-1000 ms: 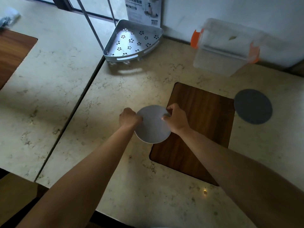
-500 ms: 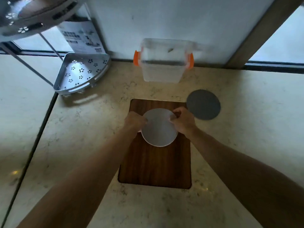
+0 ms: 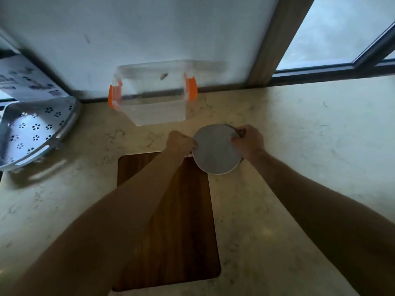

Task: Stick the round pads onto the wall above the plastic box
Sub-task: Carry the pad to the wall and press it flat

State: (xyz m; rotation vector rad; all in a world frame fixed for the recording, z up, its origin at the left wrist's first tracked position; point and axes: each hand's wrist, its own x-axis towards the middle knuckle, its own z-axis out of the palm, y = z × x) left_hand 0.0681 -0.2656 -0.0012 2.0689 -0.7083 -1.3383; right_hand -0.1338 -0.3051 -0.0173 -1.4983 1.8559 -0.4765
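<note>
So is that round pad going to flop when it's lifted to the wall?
Probably not much: the round pad keeps a flat, even disc shape though the left hand and right hand pinch only its edges. It looks thin, so likely light. Its peeling backing suggests a sticky face.

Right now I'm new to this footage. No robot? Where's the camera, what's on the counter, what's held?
No robot: a person works with bare hands. The single picture comes from a camera on the person's head, looking forward and down. Both hands hold one round pad by its edges, the left hand on one side and the right hand on the other. On the marble counter sit a clear plastic box with orange clips against the wall, a perforated metal corner shelf at the left, and an inset wooden panel.
</note>
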